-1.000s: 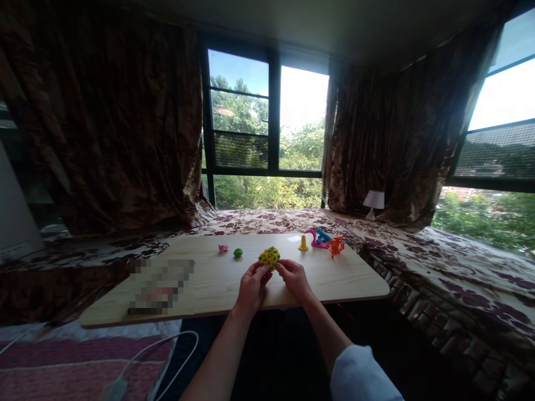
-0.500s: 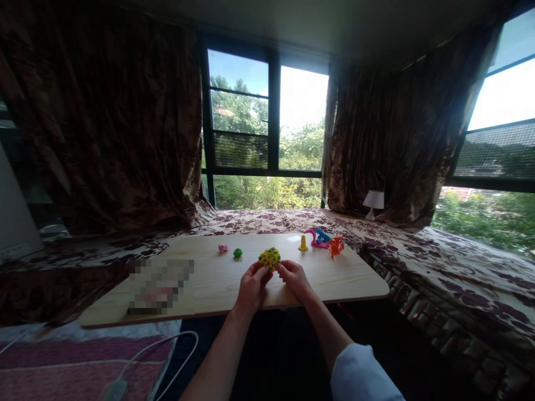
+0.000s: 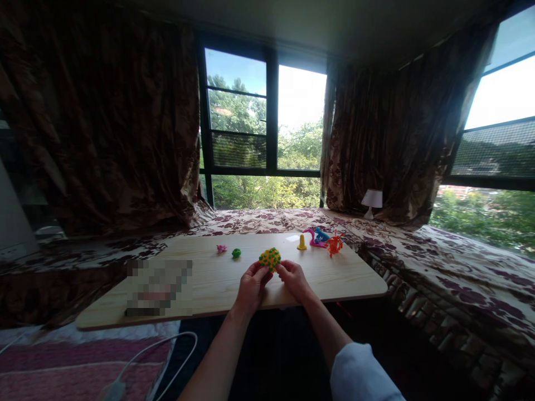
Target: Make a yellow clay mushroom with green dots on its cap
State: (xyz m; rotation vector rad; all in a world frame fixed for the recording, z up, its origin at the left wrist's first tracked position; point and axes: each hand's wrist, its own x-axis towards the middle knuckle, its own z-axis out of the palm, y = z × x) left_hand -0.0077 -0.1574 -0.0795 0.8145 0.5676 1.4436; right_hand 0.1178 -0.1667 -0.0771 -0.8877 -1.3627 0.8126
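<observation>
Between my two hands is a yellow lump studded with green dots (image 3: 270, 258), held up over the near middle of the table. My left hand (image 3: 253, 284) grips its lower left side, thumb on the near face. At its lower right, my right hand (image 3: 294, 278) pinches it between thumb and fingers. Beyond it on the tabletop lie a small pink piece (image 3: 221, 249) and a small green piece (image 3: 236, 253). To the right stand a yellow cone-like piece (image 3: 301, 242), a magenta piece (image 3: 311, 236), a blue piece (image 3: 321, 235) and a spiky orange piece (image 3: 335, 244).
The pale wooden table (image 3: 209, 289) has a blurred-out flat object (image 3: 159, 287) on its left. A white cable (image 3: 142, 351) loops over the bedding at lower left. A small lamp (image 3: 371, 201) stands on the flowered window seat (image 3: 267, 221) behind.
The view has shifted very slightly, so the table and pieces sit a little further left. My hands keep the same hold on the yellow and green lump.
</observation>
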